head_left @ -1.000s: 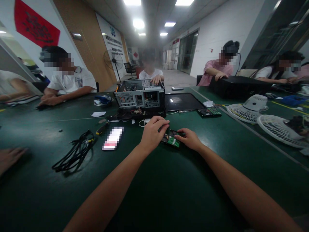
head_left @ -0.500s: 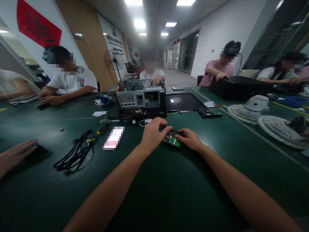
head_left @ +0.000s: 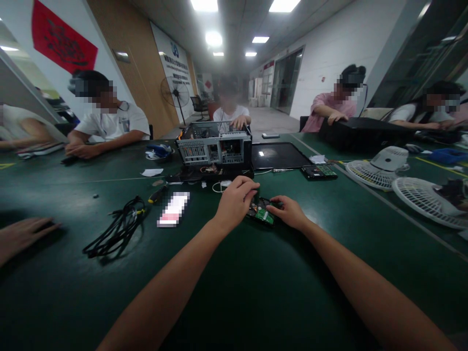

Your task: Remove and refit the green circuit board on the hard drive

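A hard drive (head_left: 262,213) lies board-up on the dark green table (head_left: 234,292), its green circuit board showing between my hands. My left hand (head_left: 234,200) curls over the drive's left and far side, fingers bent and pressed onto it. My right hand (head_left: 288,212) grips the drive's right edge, thumb and fingers closed on it. Just behind stands an open grey computer case (head_left: 214,148), with another person's hand on its far rim.
A black cable bundle (head_left: 117,229), a yellow-handled screwdriver (head_left: 158,194) and a phone-sized object (head_left: 173,209) lie to the left. A black side panel (head_left: 278,155), a second drive (head_left: 319,171) and fan grilles (head_left: 424,195) sit to the right. Another person's hand (head_left: 22,234) rests far left.
My hands stay on the drive with only small finger shifts. The view has drifted slightly. The other person's hand at far left moved out over the table, then drew back a little.
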The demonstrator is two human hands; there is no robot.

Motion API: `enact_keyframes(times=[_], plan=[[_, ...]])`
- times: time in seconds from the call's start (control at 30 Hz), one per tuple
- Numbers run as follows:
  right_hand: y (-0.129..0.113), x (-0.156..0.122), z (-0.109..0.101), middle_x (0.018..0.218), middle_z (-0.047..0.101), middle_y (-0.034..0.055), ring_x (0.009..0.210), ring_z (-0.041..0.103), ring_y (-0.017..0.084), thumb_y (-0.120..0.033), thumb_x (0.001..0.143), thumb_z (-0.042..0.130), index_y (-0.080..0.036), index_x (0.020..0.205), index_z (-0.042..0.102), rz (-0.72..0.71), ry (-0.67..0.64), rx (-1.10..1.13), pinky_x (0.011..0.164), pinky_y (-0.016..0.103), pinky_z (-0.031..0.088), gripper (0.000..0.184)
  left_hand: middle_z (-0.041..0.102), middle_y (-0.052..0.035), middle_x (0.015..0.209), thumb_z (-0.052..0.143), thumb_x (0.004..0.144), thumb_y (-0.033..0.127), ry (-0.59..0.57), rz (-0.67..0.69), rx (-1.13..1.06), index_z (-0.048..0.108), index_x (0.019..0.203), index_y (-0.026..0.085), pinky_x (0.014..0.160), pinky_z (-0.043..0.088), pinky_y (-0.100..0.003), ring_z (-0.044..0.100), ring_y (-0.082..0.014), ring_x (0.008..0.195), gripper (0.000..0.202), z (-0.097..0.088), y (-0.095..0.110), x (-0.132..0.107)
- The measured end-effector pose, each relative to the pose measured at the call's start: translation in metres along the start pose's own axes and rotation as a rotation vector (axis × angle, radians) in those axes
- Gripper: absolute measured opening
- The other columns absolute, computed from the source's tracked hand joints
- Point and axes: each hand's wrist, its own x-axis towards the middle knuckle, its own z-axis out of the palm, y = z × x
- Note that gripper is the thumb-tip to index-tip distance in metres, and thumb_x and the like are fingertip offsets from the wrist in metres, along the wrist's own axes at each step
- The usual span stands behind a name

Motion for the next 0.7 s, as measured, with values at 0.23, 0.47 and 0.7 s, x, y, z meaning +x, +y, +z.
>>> enact_keyframes(times=[0.23, 0.47, 0.7], plan=[[-0.0013, -0.0005, -0.0010, 0.103, 0.073, 0.0070, 0.077, 0.064, 0.018, -0.052, 0.086, 0.070, -0.021, 0.113, 0.071, -0.013, -0.005, 0.007, 0.070, 0.031, 0.050, 0.041, 0.068, -0.0058, 0.112, 0.076, 0.088, 0.020, 0.000, -0.060, -0.078, 0.064, 0.108, 0.021, 0.093, 0.058, -0.042, 0.067, -0.0212, 0.105, 0.024, 0.0028, 0.0013, -0.0013], [0.0016, 0.0005, 0.0003, 0.104, 0.073, 0.0073, 0.079, 0.065, 0.019, -0.053, 0.086, 0.070, -0.022, 0.113, 0.071, -0.007, -0.005, 0.018, 0.072, 0.031, 0.051, 0.042, 0.065, -0.0056, 0.111, 0.076, 0.087, 0.020, 0.026, -0.074, -0.102, 0.060, 0.097, 0.020, 0.089, 0.059, -0.040, 0.065, -0.0201, 0.103, 0.019, 0.0034, 0.0034, -0.0021], [0.0008, -0.0004, 0.0003, 0.104, 0.073, 0.0075, 0.080, 0.066, 0.019, -0.053, 0.086, 0.070, -0.021, 0.113, 0.071, -0.010, 0.001, 0.022, 0.072, 0.032, 0.051, 0.042, 0.060, -0.0076, 0.116, 0.066, 0.091, 0.010, -0.007, -0.052, -0.099, 0.061, 0.107, 0.021, 0.087, 0.060, -0.038, 0.062, -0.0206, 0.107, 0.019, 0.0031, 0.0045, -0.0024]])
